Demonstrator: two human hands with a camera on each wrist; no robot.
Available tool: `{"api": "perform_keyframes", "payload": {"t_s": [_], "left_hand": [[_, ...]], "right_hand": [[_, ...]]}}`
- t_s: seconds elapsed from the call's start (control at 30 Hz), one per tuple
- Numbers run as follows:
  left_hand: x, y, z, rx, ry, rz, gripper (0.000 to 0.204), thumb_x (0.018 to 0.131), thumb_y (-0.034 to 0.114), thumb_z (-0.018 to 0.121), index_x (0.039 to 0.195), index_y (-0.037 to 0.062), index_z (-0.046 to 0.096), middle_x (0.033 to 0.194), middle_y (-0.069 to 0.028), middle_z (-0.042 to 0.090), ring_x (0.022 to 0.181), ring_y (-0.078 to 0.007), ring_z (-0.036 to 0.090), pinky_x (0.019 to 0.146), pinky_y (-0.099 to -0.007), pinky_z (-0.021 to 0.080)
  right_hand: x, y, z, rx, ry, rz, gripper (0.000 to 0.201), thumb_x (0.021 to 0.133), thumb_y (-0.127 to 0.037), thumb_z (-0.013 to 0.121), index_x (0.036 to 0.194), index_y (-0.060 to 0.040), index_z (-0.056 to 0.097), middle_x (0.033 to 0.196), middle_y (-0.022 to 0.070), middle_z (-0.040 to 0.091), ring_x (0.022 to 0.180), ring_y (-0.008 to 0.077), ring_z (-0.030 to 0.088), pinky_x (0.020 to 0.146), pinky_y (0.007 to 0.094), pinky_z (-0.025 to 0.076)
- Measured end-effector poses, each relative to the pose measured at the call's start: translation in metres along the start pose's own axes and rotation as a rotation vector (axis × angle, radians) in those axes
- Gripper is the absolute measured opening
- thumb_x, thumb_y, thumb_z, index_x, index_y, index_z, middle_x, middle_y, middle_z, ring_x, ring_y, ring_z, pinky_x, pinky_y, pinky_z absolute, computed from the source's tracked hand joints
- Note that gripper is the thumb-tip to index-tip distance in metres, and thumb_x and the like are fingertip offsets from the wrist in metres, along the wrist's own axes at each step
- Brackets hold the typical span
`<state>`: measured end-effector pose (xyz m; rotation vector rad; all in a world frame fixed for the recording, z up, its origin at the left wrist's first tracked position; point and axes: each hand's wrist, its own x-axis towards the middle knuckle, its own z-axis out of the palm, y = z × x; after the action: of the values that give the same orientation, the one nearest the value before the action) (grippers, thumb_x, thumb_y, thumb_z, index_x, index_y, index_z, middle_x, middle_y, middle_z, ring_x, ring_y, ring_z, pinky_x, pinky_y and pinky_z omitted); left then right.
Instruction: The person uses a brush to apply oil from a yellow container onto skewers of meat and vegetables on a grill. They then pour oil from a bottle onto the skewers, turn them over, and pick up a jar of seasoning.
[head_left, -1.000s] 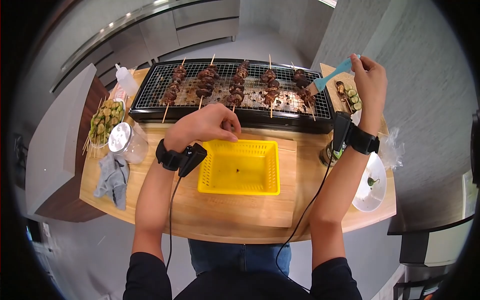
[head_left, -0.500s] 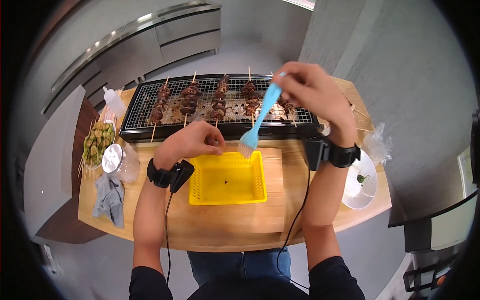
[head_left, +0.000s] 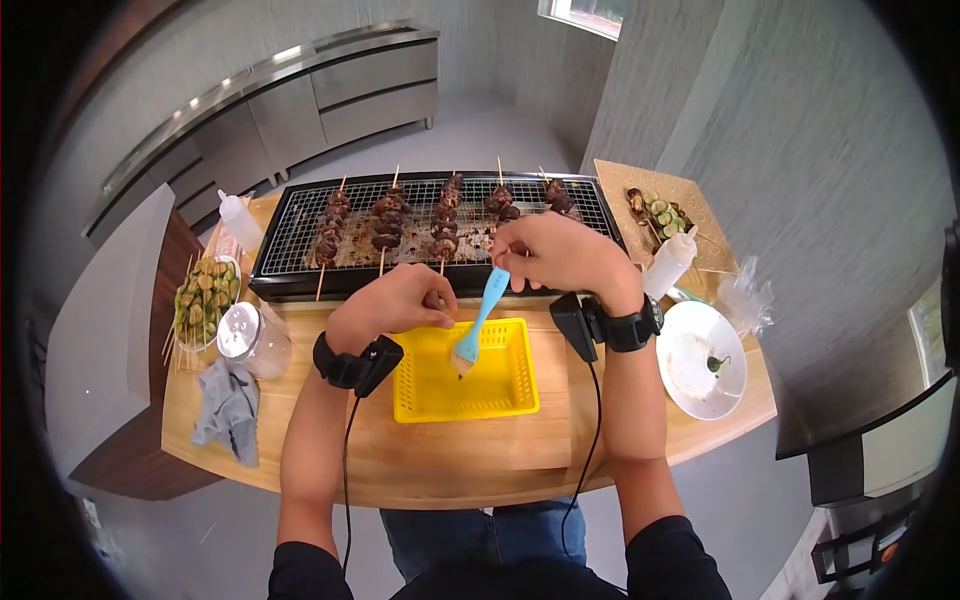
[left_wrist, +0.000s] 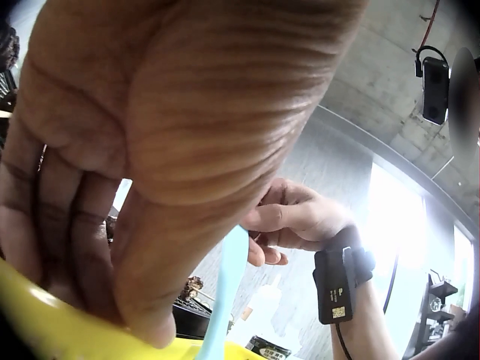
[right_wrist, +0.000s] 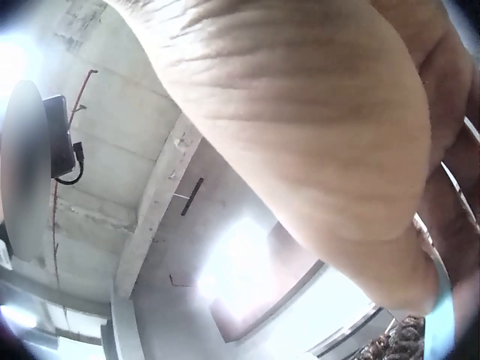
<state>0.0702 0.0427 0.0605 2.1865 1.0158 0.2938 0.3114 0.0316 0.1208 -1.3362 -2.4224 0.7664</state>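
Note:
A light blue basting brush (head_left: pixel 485 312) slants down from my right hand (head_left: pixel 560 255), which pinches the end of its handle. Its pale bristles hang over the inside of the yellow basket (head_left: pixel 500 388). Only a small piece of the blue handle (right_wrist: pixel 440 330) shows in the right wrist view. My left hand (head_left: pixel 392 298) grips the basket's far left rim, with the thumb over the edge and the fingers curled beyond it. In the left wrist view the yellow rim (left_wrist: pixel 45 315) hides the fingertips. Behind both hands, browned meat skewers (head_left: pixel 388 222) lie across the grill (head_left: pixel 288 285).
At left stand a squeeze bottle (head_left: pixel 240 220), a plate of green vegetable skewers (head_left: pixel 205 290), a jar (head_left: pixel 262 345) and a grey cloth (head_left: pixel 226 405). To the right are another squeeze bottle (head_left: pixel 668 265), a gold board (head_left: pixel 625 178) with cooked food, and a white bowl (head_left: pixel 690 385).
My right hand has carried the brush from the rightmost skewer, leftward and toward me, over the basket. The left hand stays at the basket rim.

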Motion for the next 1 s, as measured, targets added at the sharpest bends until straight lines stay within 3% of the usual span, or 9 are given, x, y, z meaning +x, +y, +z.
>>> {"api": "perform_keyframes", "payload": {"t_s": [0.1,0.2,0.3,0.47,0.53,0.63,0.77,1.0], "left_hand": [[-0.002,-0.001,0.000,0.016,0.011,0.024,0.021,0.076,0.013,0.078,0.092,0.0006,0.071,0.076,-0.0078,0.067,0.069,-0.0142,0.061,0.066,-0.0281,0.049],[-0.002,-0.001,0.000,0.016,0.013,0.054,0.021,0.075,0.012,0.078,0.091,0.0003,0.071,0.074,-0.0076,0.066,0.068,-0.0141,0.060,0.064,-0.0284,0.048],[-0.003,0.002,0.000,0.026,0.009,0.048,0.021,0.075,0.010,0.078,0.091,0.0002,0.071,0.073,-0.0071,0.066,0.067,-0.0140,0.060,0.064,-0.0283,0.048],[-0.008,0.005,-0.006,0.077,-0.015,0.015,0.021,0.074,0.009,0.077,0.093,0.0008,0.071,0.073,-0.0069,0.066,0.067,-0.0141,0.060,0.065,-0.0280,0.049],[-0.013,0.001,-0.010,0.107,-0.015,0.045,0.023,0.073,0.009,0.078,0.093,0.0003,0.071,0.074,-0.0079,0.066,0.068,-0.0145,0.061,0.066,-0.0282,0.049],[-0.022,0.004,-0.019,0.091,0.024,-0.017,0.024,0.072,0.009,0.078,0.094,0.0000,0.072,0.075,-0.0088,0.067,0.069,-0.0153,0.062,0.066,-0.0285,0.050],[-0.025,0.001,-0.024,0.158,0.009,-0.044,0.024,0.071,0.008,0.077,0.093,-0.0001,0.073,0.074,-0.0097,0.067,0.069,-0.0163,0.063,0.066,-0.0288,0.051],[-0.026,0.002,-0.028,0.099,-0.031,-0.058,0.020,0.069,0.004,0.073,0.088,-0.0020,0.074,0.078,-0.0149,0.071,0.069,-0.0225,0.067,0.067,-0.0308,0.052]], "right_hand": [[-0.008,0.010,0.014,-0.094,0.003,0.012,0.014,0.089,-0.012,0.058,0.094,-0.0014,0.065,0.075,0.0088,0.069,0.063,0.0190,0.064,0.060,0.0318,0.049],[-0.024,0.023,0.027,-0.159,-0.004,-0.100,0.017,0.086,-0.017,0.062,0.095,-0.0030,0.067,0.079,0.0117,0.069,0.073,0.0274,0.066,0.065,0.0366,0.050],[-0.030,0.019,0.030,-0.074,-0.104,-0.047,0.019,0.086,-0.019,0.065,0.094,-0.0029,0.067,0.080,0.0126,0.069,0.073,0.0276,0.066,0.066,0.0365,0.050],[-0.028,0.013,0.035,-0.007,-0.109,-0.080,0.017,0.087,-0.018,0.066,0.090,-0.0013,0.067,0.073,0.0108,0.068,0.068,0.0246,0.066,0.065,0.0341,0.049],[-0.032,0.012,0.031,0.041,-0.142,-0.113,0.015,0.087,-0.016,0.066,0.090,-0.0011,0.067,0.069,0.0080,0.067,0.064,0.0189,0.065,0.062,0.0316,0.049],[-0.041,0.021,0.015,0.004,-0.078,-0.028,0.015,0.085,-0.017,0.065,0.089,-0.0035,0.070,0.068,0.0085,0.068,0.065,0.0236,0.065,0.062,0.0328,0.050],[-0.048,0.021,0.005,0.047,-0.034,0.110,0.015,0.084,-0.015,0.065,0.089,-0.0021,0.070,0.068,0.0082,0.068,0.064,0.0213,0.065,0.063,0.0328,0.050],[-0.045,0.027,0.017,-0.023,-0.085,0.046,0.016,0.085,-0.015,0.064,0.093,-0.0027,0.070,0.070,0.0085,0.069,0.068,0.0209,0.068,0.066,0.0322,0.051]]}}
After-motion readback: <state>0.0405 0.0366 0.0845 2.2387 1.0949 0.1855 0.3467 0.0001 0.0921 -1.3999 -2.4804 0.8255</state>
